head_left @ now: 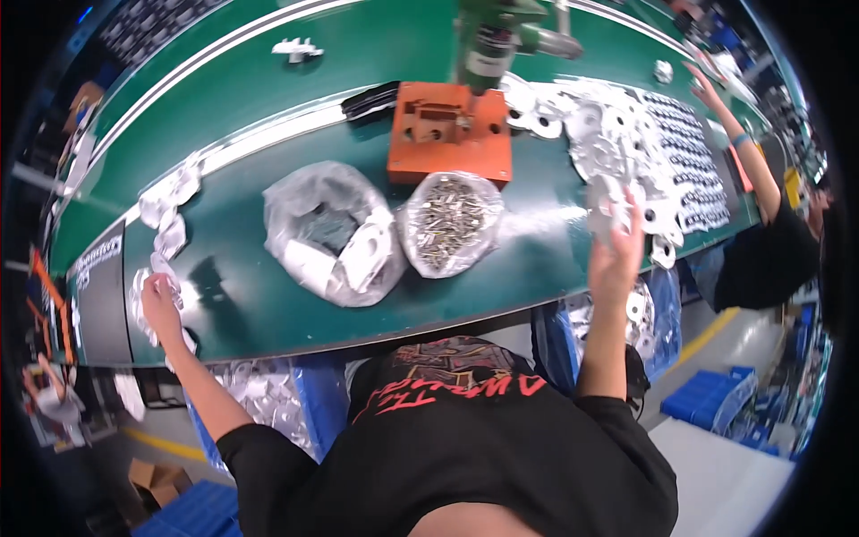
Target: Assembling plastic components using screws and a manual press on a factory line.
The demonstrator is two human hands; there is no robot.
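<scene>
Two bare hands are spread across the dark green flat desk point(537, 261). The right hand point(617, 255) grasps a white moulded plastic part point(607, 204), raised at the near side of the pile of white rounded plastic parts point(617, 125) on the right. The left hand point(161, 309) is at the near left edge, its fingers touching the overlapping row of curved white plastic parts point(170, 234); whether it grips one cannot be told.

Handling guidance:

1. Hold the raised part by its edge, with light pressure; the thin-looking walls could flex.
2. At the left row, separate one part before lifting. Overlapping parts may catch on each other and drag.
3. Route both hands clear of the open clear plastic bag point(413, 234) of small metal pins point(452, 219), near the centre. A knock could scatter them.
4. Likewise clear the larger clear plastic bag point(284, 195) to its left.
5. Leave the orange metal fixture point(495, 148), beneath the green press point(488, 54) at the far centre, unobstructed.
6. Check each part's orientation before bringing parts together.
</scene>
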